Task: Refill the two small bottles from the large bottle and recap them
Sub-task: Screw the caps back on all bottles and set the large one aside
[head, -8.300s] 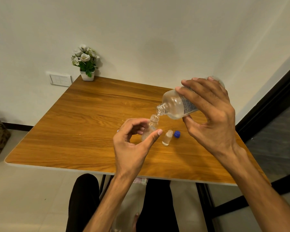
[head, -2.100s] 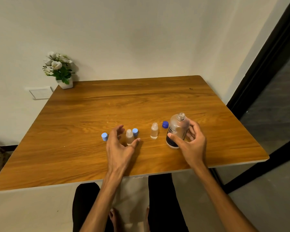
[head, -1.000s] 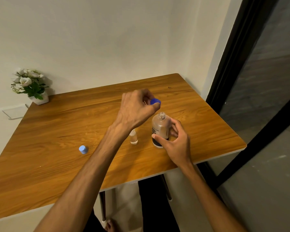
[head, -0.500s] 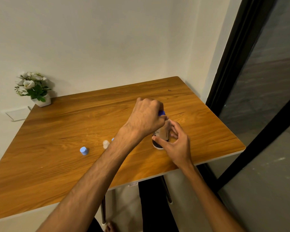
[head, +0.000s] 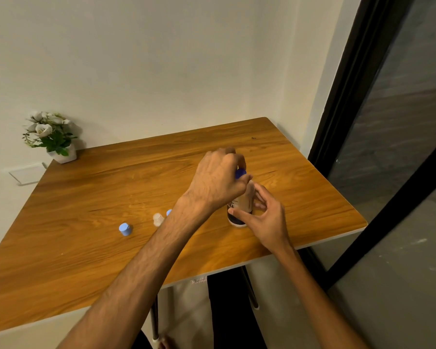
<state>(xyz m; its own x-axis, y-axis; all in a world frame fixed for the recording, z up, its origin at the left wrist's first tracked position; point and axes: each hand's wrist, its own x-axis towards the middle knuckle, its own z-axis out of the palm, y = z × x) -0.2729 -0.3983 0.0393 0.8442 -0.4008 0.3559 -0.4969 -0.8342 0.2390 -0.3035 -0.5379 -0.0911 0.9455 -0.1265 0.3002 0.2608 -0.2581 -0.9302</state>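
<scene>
The large clear bottle (head: 240, 211) with a dark base stands upright on the wooden table (head: 86, 197). My right hand (head: 263, 217) grips its body. My left hand (head: 218, 181) reaches across and holds the dark blue cap (head: 240, 173) on top of the bottle's neck. One small clear bottle (head: 158, 219) stands uncapped left of my forearm. A light blue cap (head: 125, 229) lies further left, and another light blue cap (head: 169, 212) peeks out beside my forearm. The second small bottle is hidden behind my left arm.
A white pot with white flowers (head: 51, 137) stands at the table's far left corner, next to a wall socket (head: 27, 173). A dark door frame (head: 342, 102) runs along the right. The table's right edge is close to the large bottle.
My left hand has pressed the dark blue cap down onto the large bottle's neck. My right hand still steadies the bottle in the same spot.
</scene>
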